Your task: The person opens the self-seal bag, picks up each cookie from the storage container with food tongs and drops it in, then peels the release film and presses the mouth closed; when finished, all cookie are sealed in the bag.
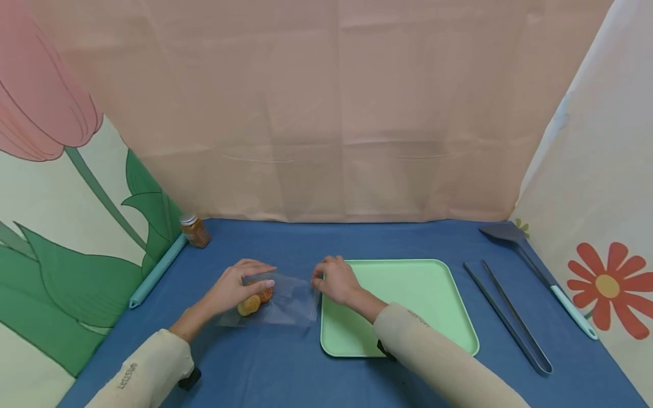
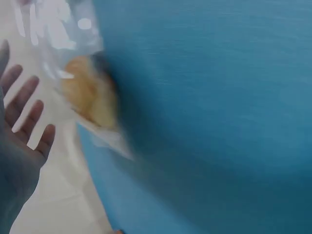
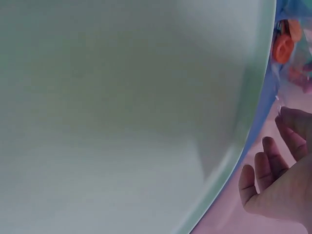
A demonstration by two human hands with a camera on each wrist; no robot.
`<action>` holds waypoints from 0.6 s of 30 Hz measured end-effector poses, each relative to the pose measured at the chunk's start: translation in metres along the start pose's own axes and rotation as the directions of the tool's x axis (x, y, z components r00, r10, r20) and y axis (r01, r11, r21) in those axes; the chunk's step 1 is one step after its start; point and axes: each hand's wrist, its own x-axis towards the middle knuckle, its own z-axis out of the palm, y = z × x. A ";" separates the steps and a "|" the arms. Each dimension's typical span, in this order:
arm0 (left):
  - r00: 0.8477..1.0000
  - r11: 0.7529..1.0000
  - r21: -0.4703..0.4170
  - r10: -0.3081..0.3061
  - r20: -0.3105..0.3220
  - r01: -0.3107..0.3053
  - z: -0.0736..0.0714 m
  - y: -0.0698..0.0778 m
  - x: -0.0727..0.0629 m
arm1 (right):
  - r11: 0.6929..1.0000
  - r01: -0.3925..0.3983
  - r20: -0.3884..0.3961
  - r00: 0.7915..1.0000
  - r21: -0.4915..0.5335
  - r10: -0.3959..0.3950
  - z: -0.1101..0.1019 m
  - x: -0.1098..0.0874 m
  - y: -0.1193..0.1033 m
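Observation:
A transparent plastic bag (image 1: 295, 303) lies on the blue cloth left of the tray, holding a few golden-brown lumps of food (image 1: 249, 305). Over the bag's left part is my left hand (image 1: 240, 288), its fingers extended above the food. The left wrist view shows that hand (image 2: 22, 126) with spread fingers beside the blurred bag. At the bag's right end, my right hand (image 1: 336, 279) pinches the edge between thumb and index finger. In the right wrist view the right hand (image 3: 282, 170) has its other fingers loosely bent, beside the tray's rim.
A light green tray (image 1: 408, 300) stands under my right wrist. Black tongs (image 1: 510, 317) and a spatula (image 1: 535, 266) with a pale blue handle lie to the right. At the back left are a spice jar (image 1: 195, 230) and a rolled blue cloth edge (image 1: 158, 273).

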 end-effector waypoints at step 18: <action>0.942 0.999 -0.050 0.002 0.335 0.015 0.023 0.019 0.071 | 0.995 -0.030 0.013 1.000 0.096 0.029 -0.005 0.018 0.004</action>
